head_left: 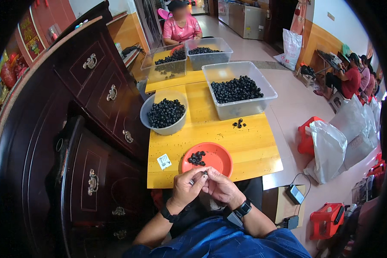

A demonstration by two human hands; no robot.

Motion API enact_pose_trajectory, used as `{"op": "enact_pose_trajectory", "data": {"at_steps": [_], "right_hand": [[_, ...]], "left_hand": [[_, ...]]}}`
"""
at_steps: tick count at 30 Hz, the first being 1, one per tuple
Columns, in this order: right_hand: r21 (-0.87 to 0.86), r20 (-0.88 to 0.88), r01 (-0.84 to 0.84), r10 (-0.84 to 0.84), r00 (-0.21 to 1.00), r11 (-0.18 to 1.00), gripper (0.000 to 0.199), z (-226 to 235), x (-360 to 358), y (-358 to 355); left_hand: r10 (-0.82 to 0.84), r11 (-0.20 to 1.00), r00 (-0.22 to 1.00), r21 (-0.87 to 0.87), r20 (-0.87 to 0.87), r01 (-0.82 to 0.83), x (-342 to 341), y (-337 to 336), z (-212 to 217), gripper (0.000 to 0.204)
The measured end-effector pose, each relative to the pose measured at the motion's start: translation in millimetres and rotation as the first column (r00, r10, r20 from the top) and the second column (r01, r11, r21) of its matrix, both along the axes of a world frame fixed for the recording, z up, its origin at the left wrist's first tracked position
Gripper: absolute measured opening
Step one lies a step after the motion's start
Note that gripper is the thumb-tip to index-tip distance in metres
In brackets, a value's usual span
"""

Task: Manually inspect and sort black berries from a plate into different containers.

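My left hand [188, 185] and my right hand [222, 187] meet at the table's near edge, fingertips pinched together around a small dark part [205, 173], mostly hidden by the fingers. Just beyond them lies a shallow orange-red plate [219, 157], with a little heap of small black ring-like parts [196, 158] on its left side. A round translucent tub [164, 130] full of similar black parts stands farther left. At the right, a larger clear rectangular bin [241, 109] holds many more. Several loose black parts [239, 124] sit in front of that bin.
Two more clear bins, a left one [165, 71] and a right one [209, 63], stand at the table's far end, where another person [182, 30] sits. A white label card [164, 161] lies left of the plate. Dark wooden drawers [103, 99] line the left; white sacks [329, 150] and red stools [327, 219] stand right.
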State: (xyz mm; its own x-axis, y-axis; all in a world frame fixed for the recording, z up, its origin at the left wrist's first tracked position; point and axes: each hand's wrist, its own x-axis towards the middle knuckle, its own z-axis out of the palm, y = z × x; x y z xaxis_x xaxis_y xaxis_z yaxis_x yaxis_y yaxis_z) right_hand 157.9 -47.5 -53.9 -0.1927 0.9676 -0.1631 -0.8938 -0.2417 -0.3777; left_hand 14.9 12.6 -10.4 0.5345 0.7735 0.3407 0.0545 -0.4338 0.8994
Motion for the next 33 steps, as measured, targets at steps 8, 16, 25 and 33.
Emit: {"op": "enact_pose_trajectory", "data": {"at_steps": [8,16,25,33], "right_hand": [[0.005,0.025,0.09,-0.09,0.996,0.996,0.014,-10,-14,7],[-0.063,0.016,0.244,-0.244,0.97,0.968,0.01,-7,-18,12],[-0.045,0.151,0.28,-0.27,0.951,0.959,0.011,-3,4,12],[0.037,0.127,0.197,-0.2,0.971,0.98,0.013,-7,10,13]], "left_hand": [[0.086,0.96,0.996,0.271,-0.032,-0.074,-11,9,-12,0.033],[0.095,0.984,0.994,0.159,-0.058,-0.085,-2,23,-17,0.013],[-0.084,0.989,0.954,0.094,-0.289,0.116,-4,52,-2,0.033],[-0.117,0.979,0.923,0.115,-0.368,0.17,0,49,-6,0.042]]}}
